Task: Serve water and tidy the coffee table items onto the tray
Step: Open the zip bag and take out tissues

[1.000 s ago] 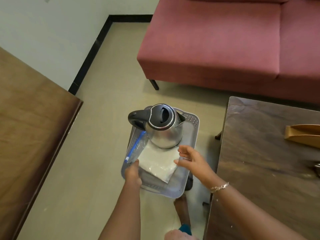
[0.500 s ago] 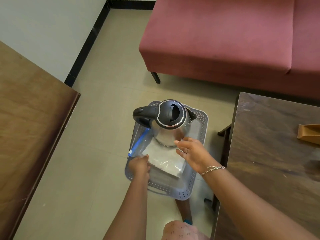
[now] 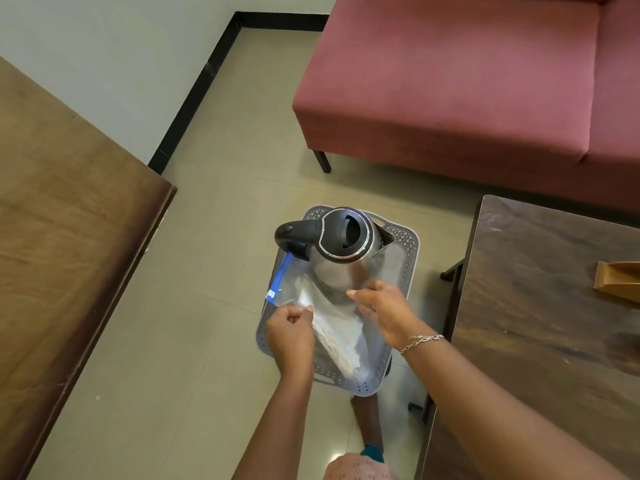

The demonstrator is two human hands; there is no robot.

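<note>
A grey perforated tray (image 3: 412, 245) sits low over the floor between two tables. A steel kettle (image 3: 341, 258) with a black lid and handle stands upright on its far half. A clear zip bag (image 3: 337, 332) with a blue seal and white contents lies crumpled on the near half, against the kettle's base. My left hand (image 3: 289, 332) pinches the bag's left edge in closed fingers. My right hand (image 3: 384, 306) grips the bag's right side beside the kettle's base, fingers curled.
A dark wooden coffee table (image 3: 540, 306) stands on the right with a brown paper item (image 3: 616, 282) at its edge. A brown table (image 3: 69, 237) is on the left and a red sofa (image 3: 467, 81) behind. My foot (image 3: 367, 420) is under the tray.
My left hand moved from the tray's near left rim onto the bag and pinched it. My right hand closed on the bag. The bag went from flat to crumpled and raised.
</note>
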